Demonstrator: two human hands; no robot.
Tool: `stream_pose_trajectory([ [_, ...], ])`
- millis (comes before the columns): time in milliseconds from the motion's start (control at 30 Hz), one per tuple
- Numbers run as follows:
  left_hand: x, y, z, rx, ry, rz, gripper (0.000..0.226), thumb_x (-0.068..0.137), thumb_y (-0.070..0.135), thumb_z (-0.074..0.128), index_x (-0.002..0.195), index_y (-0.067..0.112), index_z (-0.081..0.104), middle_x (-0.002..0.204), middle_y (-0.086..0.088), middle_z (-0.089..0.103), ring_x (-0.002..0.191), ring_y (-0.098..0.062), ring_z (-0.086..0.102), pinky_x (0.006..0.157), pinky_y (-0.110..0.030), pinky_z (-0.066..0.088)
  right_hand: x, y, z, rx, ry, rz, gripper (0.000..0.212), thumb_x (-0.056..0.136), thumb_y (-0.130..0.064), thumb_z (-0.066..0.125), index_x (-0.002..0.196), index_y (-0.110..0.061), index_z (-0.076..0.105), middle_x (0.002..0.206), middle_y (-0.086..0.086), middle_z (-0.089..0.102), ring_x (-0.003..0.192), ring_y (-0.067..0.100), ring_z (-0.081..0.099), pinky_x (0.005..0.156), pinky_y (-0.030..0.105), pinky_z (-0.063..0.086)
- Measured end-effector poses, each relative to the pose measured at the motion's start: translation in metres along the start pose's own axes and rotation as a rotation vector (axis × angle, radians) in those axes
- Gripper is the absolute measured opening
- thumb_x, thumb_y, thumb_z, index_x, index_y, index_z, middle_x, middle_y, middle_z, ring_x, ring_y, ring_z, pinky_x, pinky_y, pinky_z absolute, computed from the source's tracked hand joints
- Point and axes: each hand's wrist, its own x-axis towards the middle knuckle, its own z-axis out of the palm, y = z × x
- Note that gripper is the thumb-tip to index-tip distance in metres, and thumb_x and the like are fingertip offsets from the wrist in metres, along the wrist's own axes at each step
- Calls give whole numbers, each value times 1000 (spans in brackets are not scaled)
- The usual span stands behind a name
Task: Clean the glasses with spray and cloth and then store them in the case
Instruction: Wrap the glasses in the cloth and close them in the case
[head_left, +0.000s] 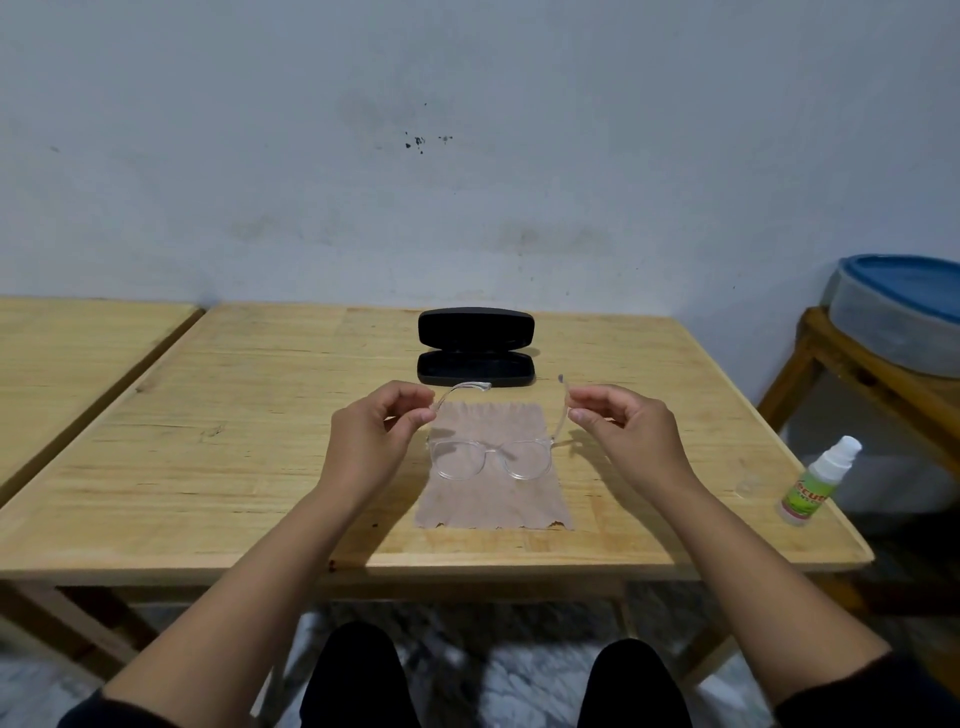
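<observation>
Clear-framed glasses (488, 457) hang just above a tan cleaning cloth (493, 499) spread flat on the wooden table (208, 457). My left hand (376, 436) pinches the left temple arm and my right hand (626, 431) pinches the right temple arm, both arms unfolded, lenses facing me. Behind the cloth an open black glasses case (476, 347) lies with its lid raised toward the wall. A small spray bottle (818, 482) with a white nozzle and green label stands near the table's right edge.
A small clear cap (748, 484) lies left of the spray bottle. A second wooden table (78, 353) adjoins on the left. At right, a wooden stand (852, 374) holds a grey tub with a blue lid (904, 306). The wall rises right behind the table.
</observation>
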Motion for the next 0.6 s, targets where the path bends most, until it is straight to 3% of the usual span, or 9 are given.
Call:
stream_pose_trajectory([
  [167, -23, -5, -17, 100, -47, 26, 19, 81, 20, 67, 100, 24, 68, 91, 13, 67, 84, 5, 60, 72, -1, 41, -25, 9, -5, -49, -39, 87, 21, 82, -12, 68, 100, -22, 70, 94, -5, 69, 86, 5, 63, 59, 6, 48],
  [300, -48, -16, -28, 238, -300, 134, 22, 75, 31, 71, 97, 29, 72, 91, 19, 68, 83, 9, 60, 76, -2, 42, -41, 18, -13, -283, -387, 64, 26, 74, -11, 76, 94, -27, 71, 92, -6, 70, 85, 4, 64, 72, 7, 47],
  [367, -54, -18, -28, 277, -382, 205, 23, 72, 28, 74, 95, 28, 73, 89, 16, 70, 89, 5, 59, 78, -3, 42, -42, 19, -16, -401, -484, 6, 28, 72, -14, 78, 98, -23, 72, 93, -7, 67, 83, 4, 61, 75, 7, 45],
  [467, -55, -19, -24, 310, -375, 278, 21, 71, 19, 77, 92, 21, 75, 85, 6, 74, 95, 0, 55, 77, 2, 37, -39, 16, -12, -530, -520, -63, 29, 72, -19, 78, 101, -20, 72, 90, -9, 64, 80, 3, 57, 71, 4, 41],
  [600, -55, -17, -17, 343, -358, 285, 16, 72, 10, 76, 86, 19, 76, 81, 0, 74, 78, -14, 65, 72, -10, 41, -40, 14, -5, -565, -507, -84, 15, 76, -19, 75, 91, -21, 75, 84, -15, 61, 82, 1, 56, 70, 4, 38],
])
